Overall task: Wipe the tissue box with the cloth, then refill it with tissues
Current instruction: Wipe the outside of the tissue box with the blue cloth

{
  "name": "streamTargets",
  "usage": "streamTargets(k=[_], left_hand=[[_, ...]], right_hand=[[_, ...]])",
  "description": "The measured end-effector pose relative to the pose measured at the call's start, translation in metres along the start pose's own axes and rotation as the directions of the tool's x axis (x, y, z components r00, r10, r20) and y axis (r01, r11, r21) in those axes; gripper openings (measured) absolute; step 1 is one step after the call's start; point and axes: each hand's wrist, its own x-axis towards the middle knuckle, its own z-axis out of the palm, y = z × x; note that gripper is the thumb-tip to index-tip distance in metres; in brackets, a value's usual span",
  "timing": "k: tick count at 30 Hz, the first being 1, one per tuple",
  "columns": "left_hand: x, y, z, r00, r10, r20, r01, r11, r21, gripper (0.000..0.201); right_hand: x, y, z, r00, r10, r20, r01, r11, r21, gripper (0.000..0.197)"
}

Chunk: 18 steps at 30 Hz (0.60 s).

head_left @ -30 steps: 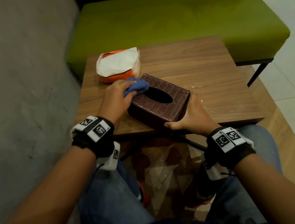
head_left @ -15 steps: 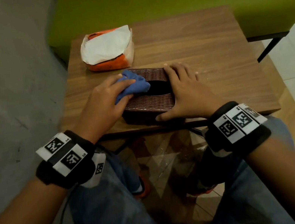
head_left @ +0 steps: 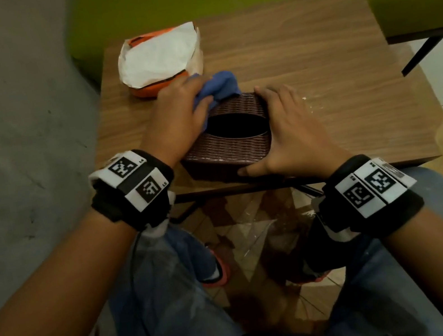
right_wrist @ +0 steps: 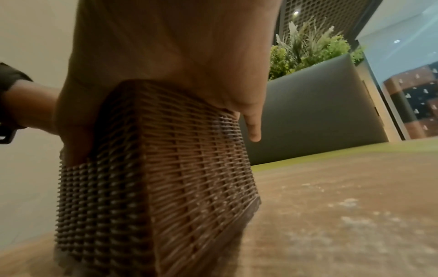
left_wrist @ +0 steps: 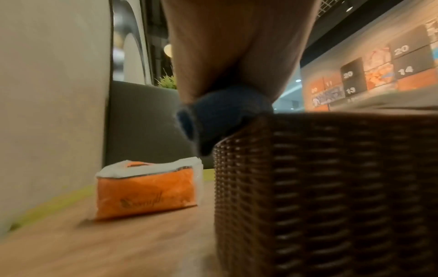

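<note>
Wooden table (head_left: 315, 68), hand-steadied tissue box (head_left: 228, 148)

Wooden worktop (head_left: 315, 68), brown woven tissue box (head_left: 229, 151) near the front edge, orange tissue pack (head_left: 159, 57) at the far left corner, white specks (right_wrist: 350, 221) right of the box

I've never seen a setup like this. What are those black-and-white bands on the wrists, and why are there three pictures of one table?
No machine here: a person wears wristbands carrying small cameras, plus one on the head. The head view looks down; the other two look along each hand. On the wooden table stand a brown woven tissue box and an orange tissue pack. The left hand grips a blue cloth at the box's far corner. The right hand lies flat on the box, steadying it.
</note>
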Motion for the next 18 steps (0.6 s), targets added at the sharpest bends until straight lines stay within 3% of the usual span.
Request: streamTargets(k=[3, 7, 14, 18], left_hand=[[-0.016, 0.003, 0.006, 0.996, -0.065, -0.065, 0.062, 0.997, -0.038, 0.034], [-0.053, 0.013, 0.014, 0.987, -0.076, -0.140, 0.056, 0.988, -0.142, 0.032], [-0.026, -0.001, 0.011, 0.976, -0.122, -0.183, 0.070, 0.961, -0.267, 0.026], [-0.075, 0.008, 0.016, 0.960, -0.173, -0.221, 0.123, 0.968, -0.220, 0.032]], right_hand=[[0.000, -0.003, 0.000, 0.999, 0.044, -0.006, -0.044, 0.998, -0.046, 0.135], [0.002, -0.001, 0.001, 0.999, 0.046, -0.008, -0.047, 0.998, -0.047, 0.131], [0.003, -0.001, 0.004, 0.997, 0.045, -0.063, -0.044, 0.999, 0.006, 0.129], [0.003, -0.001, 0.003, 0.997, 0.054, -0.058, -0.056, 0.998, -0.025, 0.131]])
